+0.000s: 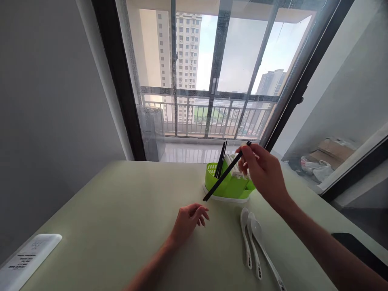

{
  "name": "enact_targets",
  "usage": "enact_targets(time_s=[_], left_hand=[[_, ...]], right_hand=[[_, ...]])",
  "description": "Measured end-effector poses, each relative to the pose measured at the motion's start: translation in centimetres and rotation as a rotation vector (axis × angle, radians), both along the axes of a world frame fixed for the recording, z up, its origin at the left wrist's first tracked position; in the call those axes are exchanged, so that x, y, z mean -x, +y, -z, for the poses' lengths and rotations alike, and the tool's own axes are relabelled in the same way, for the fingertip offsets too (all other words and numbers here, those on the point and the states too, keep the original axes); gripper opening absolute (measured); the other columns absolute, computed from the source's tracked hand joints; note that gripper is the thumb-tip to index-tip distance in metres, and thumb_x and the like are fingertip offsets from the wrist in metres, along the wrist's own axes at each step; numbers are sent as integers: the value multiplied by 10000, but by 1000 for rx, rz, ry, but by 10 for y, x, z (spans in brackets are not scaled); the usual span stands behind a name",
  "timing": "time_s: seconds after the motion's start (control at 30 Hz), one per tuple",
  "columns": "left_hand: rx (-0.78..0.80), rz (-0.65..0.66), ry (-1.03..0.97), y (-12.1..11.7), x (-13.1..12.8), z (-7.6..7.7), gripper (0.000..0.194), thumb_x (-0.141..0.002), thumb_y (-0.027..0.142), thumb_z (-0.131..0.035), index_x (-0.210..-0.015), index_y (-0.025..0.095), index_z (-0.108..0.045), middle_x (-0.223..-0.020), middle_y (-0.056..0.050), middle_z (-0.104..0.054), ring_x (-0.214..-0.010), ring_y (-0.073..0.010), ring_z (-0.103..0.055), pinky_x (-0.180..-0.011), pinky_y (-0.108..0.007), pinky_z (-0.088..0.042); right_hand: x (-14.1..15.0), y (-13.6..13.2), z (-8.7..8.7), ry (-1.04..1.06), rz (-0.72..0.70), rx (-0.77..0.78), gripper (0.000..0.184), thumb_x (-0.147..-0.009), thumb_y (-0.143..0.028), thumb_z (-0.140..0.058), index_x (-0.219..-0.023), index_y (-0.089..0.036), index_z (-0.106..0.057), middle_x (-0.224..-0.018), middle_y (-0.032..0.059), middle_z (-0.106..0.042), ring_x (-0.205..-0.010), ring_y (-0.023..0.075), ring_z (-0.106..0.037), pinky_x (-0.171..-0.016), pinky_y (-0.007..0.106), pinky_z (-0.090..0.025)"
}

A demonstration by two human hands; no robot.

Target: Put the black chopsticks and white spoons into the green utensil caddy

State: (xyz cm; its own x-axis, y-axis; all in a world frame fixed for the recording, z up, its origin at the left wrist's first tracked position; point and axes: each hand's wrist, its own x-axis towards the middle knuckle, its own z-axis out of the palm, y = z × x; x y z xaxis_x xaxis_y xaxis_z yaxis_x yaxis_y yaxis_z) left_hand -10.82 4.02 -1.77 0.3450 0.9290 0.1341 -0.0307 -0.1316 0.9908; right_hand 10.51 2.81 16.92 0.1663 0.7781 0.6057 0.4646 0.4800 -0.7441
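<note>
Holding slim, straight black chopsticks [222, 178] near their upper end in the grip of the right hand [263, 171], slanting down leftward before a white-based, bright green plastic cutlery holder [228, 188]. Holding the left hand [189, 220] with a loosely curled, narrowly parted grip just beside the lower tips, over the smooth pale green worktop [136, 202]. Also in view: other black chopsticks [220, 161] leaning inside the holder, and three glossy white spoons [256, 229] lying nearer, left of the right forearm.

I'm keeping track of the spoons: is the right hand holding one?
No, the right hand holds black chopsticks, while the three white spoons lie on the table.
</note>
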Motion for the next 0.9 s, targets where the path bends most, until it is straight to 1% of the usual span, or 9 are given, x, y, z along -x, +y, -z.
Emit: enact_targets(time_s=[0.1, 0.2, 0.3, 0.43, 0.53, 0.6, 0.73, 0.83, 0.9], left_hand=[[35, 0, -34, 2, 0, 3, 511, -956, 625, -517, -956, 140, -679, -731, -46, -710, -501, -102, -592, -481, -215, -433], [49, 11, -19, 3, 0, 7, 546, -966, 652, -474, -947, 140, -665, -718, -38, -691, -485, -93, -575, -473, -207, -417], [53, 16, 4, 3, -1, 10, 560, -981, 653, -438, -917, 145, -664, -685, -27, -675, -469, -86, -558, -462, -200, -395], [80, 28, 39, 0, -2, 8, 534, -989, 627, -443, -888, 156, -673, -663, -21, -670, -468, -91, -555, -458, -202, -381], [105, 37, 46, -1, -3, 6, 526, -991, 620, -442, -872, 163, -672, -652, -16, -663, -458, -93, -547, -450, -206, -371], [117, 37, 51, -2, -4, 5, 521, -987, 621, -448, -860, 166, -669, -643, -13, -657, -459, -96, -545, -451, -210, -371], [136, 42, 60, -1, -4, 4, 516, -989, 619, -454, -855, 168, -666, -644, -8, -648, -468, -92, -538, -467, -211, -383], [136, 40, 71, 0, -3, 3, 523, -995, 617, -443, -874, 162, -669, -645, -12, -653, -471, -91, -536, -469, -210, -377], [139, 33, 81, 0, -3, 3, 529, -997, 617, -436, -876, 159, -674, -639, -15, -655, -470, -92, -535, -465, -210, -368]], right_hand=[[-16, 21, -27, 47, 118, -205, 377, -1000, -564, -506, -890, -230, -643, -642, -30, -559, -499, 121, -528, -467, 246, -415], [-24, 43, -34, -4, 202, -294, 351, -1010, -533, -498, -874, -243, -641, -646, -19, -563, -515, 130, -535, -460, 253, -399], [-25, 65, -22, -155, 220, -245, 354, -1025, -497, -478, -863, -235, -653, -626, -16, -589, -526, 134, -565, -511, 257, -422], [-20, 93, 9, -363, 180, -132, 368, -1032, -431, -470, -795, -216, -652, -648, -5, -651, -580, 146, -633, -606, 265, -441], [-19, 111, 30, -419, 147, 2, 352, -1018, -413, -490, -802, -208, -679, -598, -10, -668, -577, 158, -644, -623, 271, -426], [-18, 121, 37, -415, 102, 97, 373, -1010, -431, -494, -799, -199, -696, -572, -8, -674, -548, 160, -630, -591, 269, -409], [-19, 132, 38, -425, 84, 174, 365, -991, -429, -536, -804, -181, -729, -557, -2, -677, -495, 156, -607, -555, 276, -399], [-22, 129, 31, -427, 161, 131, 255, -968, -375, -603, -1019, -160, -730, -700, 19, -746, -554, 169, -664, -627, 301, -465], [-24, 116, 26, -395, 215, 56, 303, -963, -381, -625, -1172, -167, -677, -883, 47, -777, -604, 169, -691, -659, 317, -503]])
